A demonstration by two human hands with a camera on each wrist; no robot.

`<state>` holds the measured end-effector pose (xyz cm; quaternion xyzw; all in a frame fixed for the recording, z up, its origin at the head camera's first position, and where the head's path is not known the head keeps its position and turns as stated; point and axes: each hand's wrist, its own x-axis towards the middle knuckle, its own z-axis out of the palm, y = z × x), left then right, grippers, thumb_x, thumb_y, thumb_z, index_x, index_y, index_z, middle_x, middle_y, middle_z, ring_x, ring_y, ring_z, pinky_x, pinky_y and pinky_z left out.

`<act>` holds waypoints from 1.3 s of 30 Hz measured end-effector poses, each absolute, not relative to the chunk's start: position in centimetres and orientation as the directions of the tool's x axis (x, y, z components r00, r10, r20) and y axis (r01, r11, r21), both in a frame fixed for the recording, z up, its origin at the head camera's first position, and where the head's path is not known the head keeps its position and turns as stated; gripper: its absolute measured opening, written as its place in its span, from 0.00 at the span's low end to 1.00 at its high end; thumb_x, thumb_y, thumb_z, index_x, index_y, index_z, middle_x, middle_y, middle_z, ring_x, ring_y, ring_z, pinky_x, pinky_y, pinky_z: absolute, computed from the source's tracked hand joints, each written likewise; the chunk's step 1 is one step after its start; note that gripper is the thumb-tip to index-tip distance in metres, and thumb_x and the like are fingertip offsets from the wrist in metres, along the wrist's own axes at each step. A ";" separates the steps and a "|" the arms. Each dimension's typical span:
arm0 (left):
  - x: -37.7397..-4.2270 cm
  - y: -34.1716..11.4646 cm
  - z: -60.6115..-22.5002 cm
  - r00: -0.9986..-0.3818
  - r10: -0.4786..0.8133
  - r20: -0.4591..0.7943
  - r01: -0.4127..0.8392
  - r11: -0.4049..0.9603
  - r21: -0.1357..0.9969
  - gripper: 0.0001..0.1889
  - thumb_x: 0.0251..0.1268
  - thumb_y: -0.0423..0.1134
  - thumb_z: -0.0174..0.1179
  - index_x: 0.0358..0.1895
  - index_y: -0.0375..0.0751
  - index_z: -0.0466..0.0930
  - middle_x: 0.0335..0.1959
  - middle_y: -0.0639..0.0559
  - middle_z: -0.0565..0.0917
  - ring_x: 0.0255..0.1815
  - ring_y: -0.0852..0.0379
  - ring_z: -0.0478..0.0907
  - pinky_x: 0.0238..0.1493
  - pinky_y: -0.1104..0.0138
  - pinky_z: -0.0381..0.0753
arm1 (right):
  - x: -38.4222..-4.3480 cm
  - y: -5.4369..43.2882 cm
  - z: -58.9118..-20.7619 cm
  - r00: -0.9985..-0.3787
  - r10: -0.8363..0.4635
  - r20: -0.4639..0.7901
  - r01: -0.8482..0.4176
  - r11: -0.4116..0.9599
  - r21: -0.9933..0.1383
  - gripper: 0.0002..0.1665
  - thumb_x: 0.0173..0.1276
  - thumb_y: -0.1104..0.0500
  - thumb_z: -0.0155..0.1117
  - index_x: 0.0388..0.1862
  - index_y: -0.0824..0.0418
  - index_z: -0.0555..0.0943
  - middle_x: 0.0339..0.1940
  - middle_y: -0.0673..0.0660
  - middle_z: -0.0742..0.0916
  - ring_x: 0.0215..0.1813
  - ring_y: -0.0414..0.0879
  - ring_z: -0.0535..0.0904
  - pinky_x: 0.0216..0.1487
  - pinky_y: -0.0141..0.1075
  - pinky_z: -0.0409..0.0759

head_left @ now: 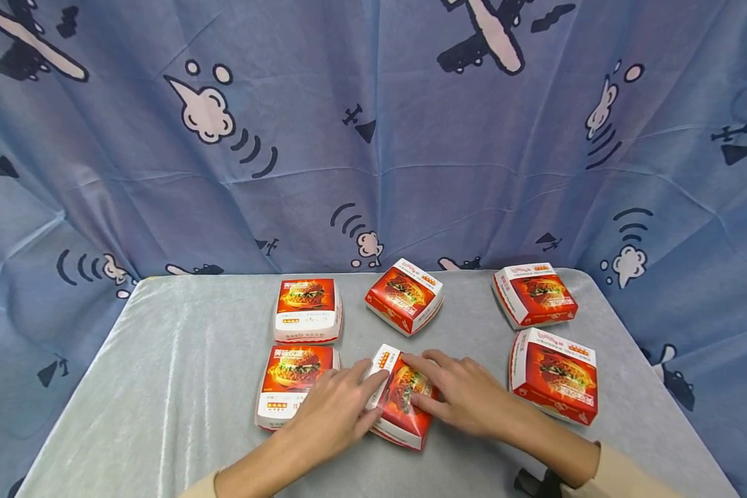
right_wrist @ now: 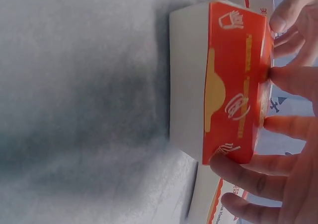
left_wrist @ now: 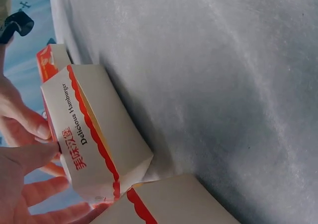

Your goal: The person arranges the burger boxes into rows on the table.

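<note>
A red and white hamburger box [head_left: 404, 398] lies lid up at the table's front middle, turned at a slant. Both hands touch it. My left hand [head_left: 339, 408] has its fingers and thumb along the left side of the lid, partly over the neighbouring hamburger box [head_left: 280, 394]. From the right, my right hand [head_left: 467, 394] rests fingertips on the lid's burger picture. In the right wrist view, the touched box [right_wrist: 233, 85] shows its red front flap, tucked closed, with the right fingers spread against its top edge.
Behind stand one hamburger box [head_left: 308, 311] at left and another, slanted box [head_left: 404, 296] in the middle. Two more, a rear box [head_left: 535, 295] and a front box [head_left: 554, 373], sit at right. A patterned blue curtain [head_left: 373, 138] hangs behind the grey-covered table [head_left: 162, 387].
</note>
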<state>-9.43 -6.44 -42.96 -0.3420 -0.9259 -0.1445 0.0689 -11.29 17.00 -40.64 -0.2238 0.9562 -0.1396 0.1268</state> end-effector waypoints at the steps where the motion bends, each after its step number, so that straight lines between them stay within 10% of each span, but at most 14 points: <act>1: -9.4 -6.4 -43.0 -0.756 0.616 0.224 0.655 0.724 0.218 0.25 0.63 0.49 0.67 0.62 0.45 0.80 0.59 0.41 0.80 0.46 0.47 0.85 0.48 0.54 0.83 | -11.3 17.0 -40.6 -0.869 -0.458 -0.189 -0.384 0.864 -0.327 0.37 0.67 0.39 0.65 0.72 0.47 0.72 0.62 0.61 0.79 0.50 0.59 0.81 0.52 0.59 0.77; 28: -9.4 -5.9 -42.7 -0.746 0.609 0.269 0.657 0.740 0.147 0.21 0.62 0.49 0.67 0.54 0.40 0.84 0.51 0.45 0.83 0.40 0.51 0.85 0.41 0.57 0.83 | -10.9 17.0 -40.7 -0.872 -0.372 -0.319 -0.195 0.862 -0.468 0.54 0.58 0.31 0.69 0.78 0.52 0.63 0.73 0.68 0.68 0.62 0.68 0.75 0.55 0.65 0.75; 39: -10.0 -6.2 -42.2 -0.786 0.596 0.163 0.618 0.749 0.240 0.28 0.62 0.48 0.69 0.63 0.39 0.79 0.65 0.41 0.77 0.63 0.46 0.76 0.62 0.51 0.75 | -11.5 17.1 -41.0 -0.836 -0.432 -0.337 -0.230 0.835 -0.500 0.52 0.60 0.38 0.70 0.80 0.48 0.59 0.75 0.65 0.66 0.63 0.64 0.74 0.56 0.64 0.75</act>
